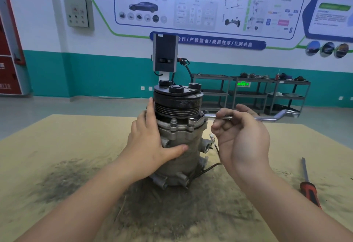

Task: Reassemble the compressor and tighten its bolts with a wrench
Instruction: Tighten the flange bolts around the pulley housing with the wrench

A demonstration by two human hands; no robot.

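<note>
Head view. Compressor: upright, centre of bench. Left hand: grip spread flat against the housing. Right hand: fingers curled, pinching wrench shank, wrench head on a flange bolt. Screwdriver: lying on the bench, right.

Compressor upright, wrench on a flange bolt

The grey, grimy compressor stands on end on my table, black grooved pulley uppermost. The chrome wrench lies level, its ring end on a bolt just under the pulley, handle pointing right of the compressor.
</note>
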